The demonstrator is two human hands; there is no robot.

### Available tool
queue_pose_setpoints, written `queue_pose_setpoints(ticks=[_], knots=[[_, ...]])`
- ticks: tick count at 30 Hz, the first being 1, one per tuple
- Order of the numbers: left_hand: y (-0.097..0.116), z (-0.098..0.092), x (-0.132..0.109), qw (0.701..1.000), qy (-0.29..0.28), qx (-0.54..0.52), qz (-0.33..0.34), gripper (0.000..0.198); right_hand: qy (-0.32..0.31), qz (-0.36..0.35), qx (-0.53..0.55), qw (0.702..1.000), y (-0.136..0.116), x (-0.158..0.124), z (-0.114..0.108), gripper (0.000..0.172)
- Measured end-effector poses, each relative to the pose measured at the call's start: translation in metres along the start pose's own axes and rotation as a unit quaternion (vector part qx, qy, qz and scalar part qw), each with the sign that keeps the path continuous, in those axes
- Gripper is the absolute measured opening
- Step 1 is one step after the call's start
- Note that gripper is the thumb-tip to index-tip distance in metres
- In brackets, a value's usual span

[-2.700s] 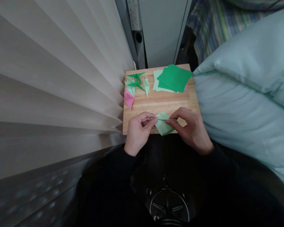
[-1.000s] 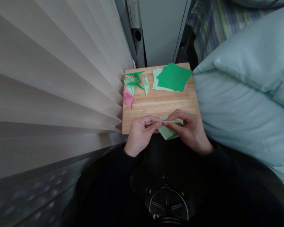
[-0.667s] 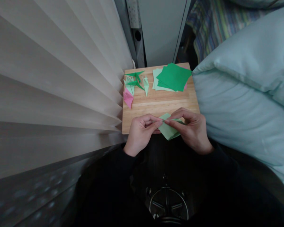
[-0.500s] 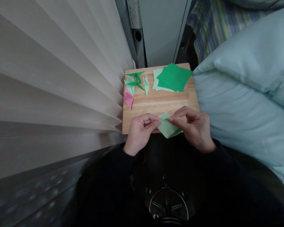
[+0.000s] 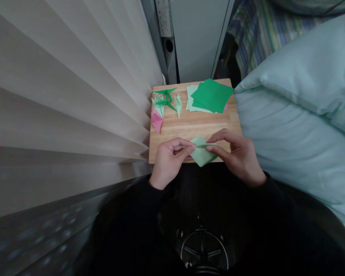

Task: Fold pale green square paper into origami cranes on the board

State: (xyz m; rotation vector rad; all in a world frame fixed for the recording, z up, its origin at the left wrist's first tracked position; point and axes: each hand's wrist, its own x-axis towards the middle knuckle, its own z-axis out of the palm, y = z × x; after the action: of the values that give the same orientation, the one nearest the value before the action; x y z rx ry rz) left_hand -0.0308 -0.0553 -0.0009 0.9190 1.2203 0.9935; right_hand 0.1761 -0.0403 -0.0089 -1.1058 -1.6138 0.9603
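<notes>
A light green paper (image 5: 201, 155), partly folded, is held between both hands over the front edge of a wooden board (image 5: 172, 128). My left hand (image 5: 170, 159) pinches its left corner between thumb and fingers. On the right side, my right hand (image 5: 238, 153) pinches the paper near its upper edge. Folded green and light green paper shapes (image 5: 178, 105) lie at the board's back left, with a pink folded piece (image 5: 157, 120) in front of them. Sheets of dark green paper (image 5: 212, 96) rest on light green sheets (image 5: 191, 100) at the back right.
Pleated curtain (image 5: 74, 84) hangs along the left side of the board. Pale blue bedding (image 5: 299, 96) borders it on the right. Behind stands a grey cabinet panel (image 5: 199, 38). Below is a round metal base (image 5: 202, 251) on the dark floor.
My right hand has shifted slightly to the right along the paper. The paper's lower tip has moved a little left, and its right part sits differently. My left hand keeps its pinch.
</notes>
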Motion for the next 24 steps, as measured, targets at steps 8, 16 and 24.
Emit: queue_pose_setpoints(ticks=[8,16,24], knots=[[0.002,0.000,0.000,1.000,0.010,0.007,0.010,0.034,0.004,-0.038,-0.042,0.998,-0.003,-0.002,0.002,0.011],[0.000,-0.007,0.002,0.997,0.033,-0.027,0.068,0.029,0.032,0.031,0.002,0.999,0.003,-0.005,0.003,0.013],[-0.008,0.002,0.007,0.997,-0.023,-0.003,0.078,0.027,-0.007,0.049,0.016,0.999,-0.003,-0.008,0.015,0.012]])
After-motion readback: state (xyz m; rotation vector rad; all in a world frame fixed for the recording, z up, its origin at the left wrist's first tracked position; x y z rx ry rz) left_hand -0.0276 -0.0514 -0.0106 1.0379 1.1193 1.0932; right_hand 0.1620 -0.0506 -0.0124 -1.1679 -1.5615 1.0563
